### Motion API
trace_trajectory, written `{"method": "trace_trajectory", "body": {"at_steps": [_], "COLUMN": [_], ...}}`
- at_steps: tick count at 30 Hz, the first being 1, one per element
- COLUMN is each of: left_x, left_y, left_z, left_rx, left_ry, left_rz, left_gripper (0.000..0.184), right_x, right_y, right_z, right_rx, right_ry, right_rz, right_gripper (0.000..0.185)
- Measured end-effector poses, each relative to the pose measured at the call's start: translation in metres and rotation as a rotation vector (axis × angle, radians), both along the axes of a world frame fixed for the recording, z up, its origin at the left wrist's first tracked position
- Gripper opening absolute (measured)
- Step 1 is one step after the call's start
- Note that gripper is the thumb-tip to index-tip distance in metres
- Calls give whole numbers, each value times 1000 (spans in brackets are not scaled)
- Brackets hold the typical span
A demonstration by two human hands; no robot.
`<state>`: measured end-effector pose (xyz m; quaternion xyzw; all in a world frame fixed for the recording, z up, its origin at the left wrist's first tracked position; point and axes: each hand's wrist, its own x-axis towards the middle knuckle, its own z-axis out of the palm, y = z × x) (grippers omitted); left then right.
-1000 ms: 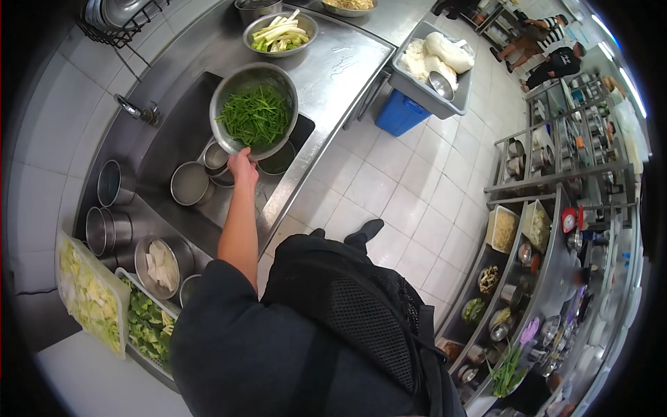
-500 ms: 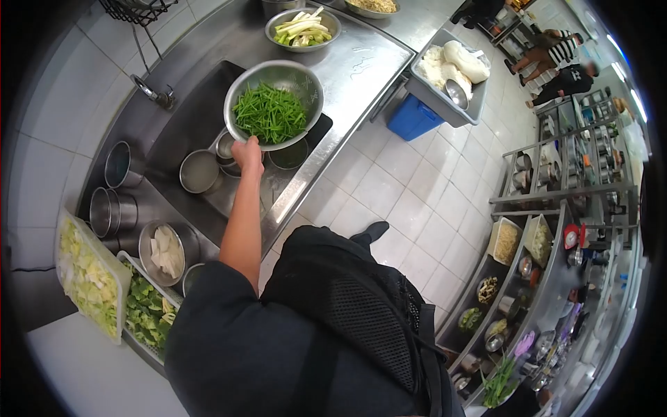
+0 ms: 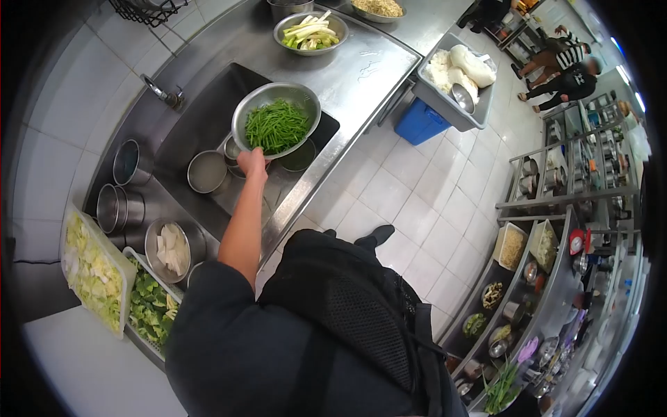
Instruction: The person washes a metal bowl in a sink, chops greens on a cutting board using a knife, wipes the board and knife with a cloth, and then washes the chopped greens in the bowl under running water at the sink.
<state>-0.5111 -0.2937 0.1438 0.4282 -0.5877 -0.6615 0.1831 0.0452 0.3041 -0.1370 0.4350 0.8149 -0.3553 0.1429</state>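
My left hand is closed on the near rim of a metal bowl. Chopped green stalks, perhaps chives, fill the bowl's bottom. The bowl is held over the sink, slightly tilted. Below and beside it in the sink are a round metal pot with cloudy liquid, and another vessel with dark greenish contents, partly covered by the bowl. My right hand does not show.
A bowl of cut pale-green stalks stands on the steel counter. To the left are metal pots, a pot of white slices and a cabbage tray. A grey tub stands right; people are far off.
My left hand has brought the bowl of green stalks lower, toward the sink. The whole view has shifted a little.
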Motion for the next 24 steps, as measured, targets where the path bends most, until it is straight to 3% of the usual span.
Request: {"method": "trace_trajectory", "body": {"at_steps": [1, 3, 7, 9, 12, 14, 17, 20, 22, 24], "left_x": [7, 10, 25, 23, 39, 45, 58, 61, 71, 75], "left_y": [2, -11, -23, -27, -18, -11, -16, -13, -6, -6], "left_z": [10, 5, 16, 7, 17, 17, 6, 11, 20, 5], "left_rx": [142, 94, 76, 18, -11, -37, -69, 21, 175, 205], "left_ry": [91, 12, 162, 222, 192, 279, 304, 219, 25, 26], "left_rz": [13, -29, -39, 2, 31, 40, 14, 44, 145, 140], "left_gripper": [14, 22, 16, 18, 23, 24, 25, 26, 28, 29], "right_x": [-7, -17, -12, -37, -133, -185, -214, -208, -191, -172], "right_y": [-5, -22, -8, -11, -66, -81, -76, -67, -69, -76], "right_z": [10, 46, 24, 48, 183, 233, 241, 237, 236, 237], "right_rx": [-3, -249, -315, -465, -454, -434, -347, -410, -366, -323], "right_ry": [0, 102, 135, 151, 151, 343, 294, 287, 235, 178], "right_rz": [-3, -367, -431, -599, -597, -493, -422, -382, -361, -347], "right_gripper": [35, 32, 31, 28, 19, 14, 17, 22, 24, 25]}}
